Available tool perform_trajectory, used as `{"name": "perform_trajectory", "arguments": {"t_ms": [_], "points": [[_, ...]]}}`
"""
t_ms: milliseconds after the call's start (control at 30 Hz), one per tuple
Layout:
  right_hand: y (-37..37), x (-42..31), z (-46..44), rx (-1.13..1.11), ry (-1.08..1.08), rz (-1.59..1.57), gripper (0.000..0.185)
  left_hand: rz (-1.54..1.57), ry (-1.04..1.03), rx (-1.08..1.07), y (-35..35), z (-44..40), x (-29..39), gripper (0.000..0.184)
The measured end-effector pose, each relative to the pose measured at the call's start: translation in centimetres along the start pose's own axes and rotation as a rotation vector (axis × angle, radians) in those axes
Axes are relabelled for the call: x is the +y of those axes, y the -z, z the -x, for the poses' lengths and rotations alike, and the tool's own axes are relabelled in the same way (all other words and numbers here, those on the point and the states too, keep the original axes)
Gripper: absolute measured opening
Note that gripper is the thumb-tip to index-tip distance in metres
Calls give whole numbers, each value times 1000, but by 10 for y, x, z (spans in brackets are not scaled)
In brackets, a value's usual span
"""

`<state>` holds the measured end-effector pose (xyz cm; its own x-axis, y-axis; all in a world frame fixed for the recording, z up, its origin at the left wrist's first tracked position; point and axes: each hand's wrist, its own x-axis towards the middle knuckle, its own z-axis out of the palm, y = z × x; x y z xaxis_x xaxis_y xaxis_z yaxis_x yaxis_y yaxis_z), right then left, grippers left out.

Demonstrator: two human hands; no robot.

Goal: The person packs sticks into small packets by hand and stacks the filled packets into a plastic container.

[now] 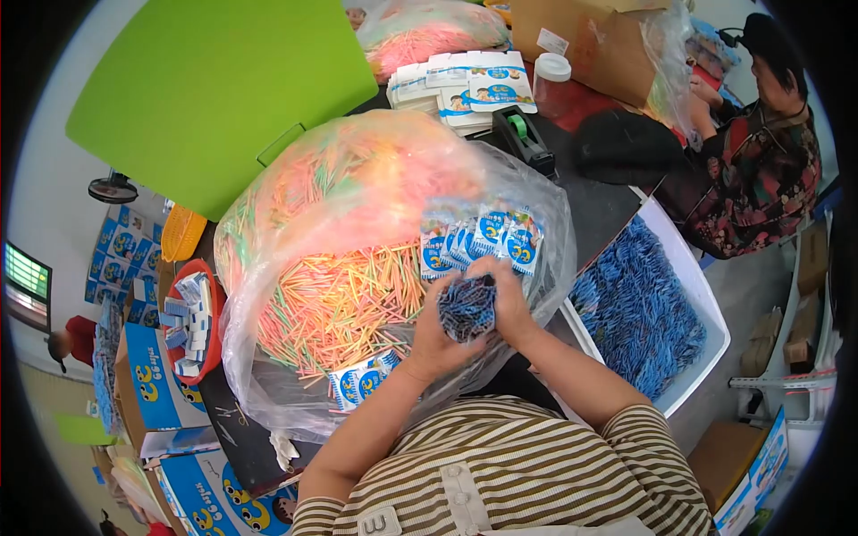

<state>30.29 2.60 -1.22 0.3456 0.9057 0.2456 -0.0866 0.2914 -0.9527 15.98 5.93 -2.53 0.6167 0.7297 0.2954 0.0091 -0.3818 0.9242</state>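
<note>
My left hand [433, 338] and my right hand [509, 302] are closed around a bundle of thin dark-blue sticks [466, 310], cupping it from both sides. The ends of the sticks face up toward me. Just beyond my fingers, several blue-and-white printed sachets [492, 234] lie overlapping on a large clear plastic bag [259, 397]. Pink, yellow and green sticks [335, 299] fill the bag left of my hands. Near my left forearm, more printed sachets [365, 379] rest on the bag. My palms and the lower part of the bundle are hidden.
At right stands a white bin [718, 357] full of blue twisted pieces [635, 308]. A red basket [214, 335] of small packets is at left. Behind the bag are a tape dispenser [524, 138], flat cartons [487, 80] and a clear jar [552, 80]. A co-worker [751, 170] sits at upper right.
</note>
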Motion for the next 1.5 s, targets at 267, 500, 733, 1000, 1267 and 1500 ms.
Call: {"name": "perform_trajectory", "arguments": {"t_ms": [267,500,733,1000,1267,1500], "points": [[-7,46,4,122,59,211,51,113,161,44,-4,-8,20,61],[8,-29,19,167,-186,-14,46,-167,-42,-23,18,-41,49,50],[48,-70,45,33,-617,-886,55,-995,-856,-304,-20,-47,80,31],[109,-48,98,279,-427,-911,47,-717,-595,-698,-94,-59,97,54],[191,-42,111,681,-350,-821,57,-559,-815,-798,-193,-91,51,53],[277,0,82,860,-436,-362,57,-873,-749,-761,-203,-85,41,48]]}}
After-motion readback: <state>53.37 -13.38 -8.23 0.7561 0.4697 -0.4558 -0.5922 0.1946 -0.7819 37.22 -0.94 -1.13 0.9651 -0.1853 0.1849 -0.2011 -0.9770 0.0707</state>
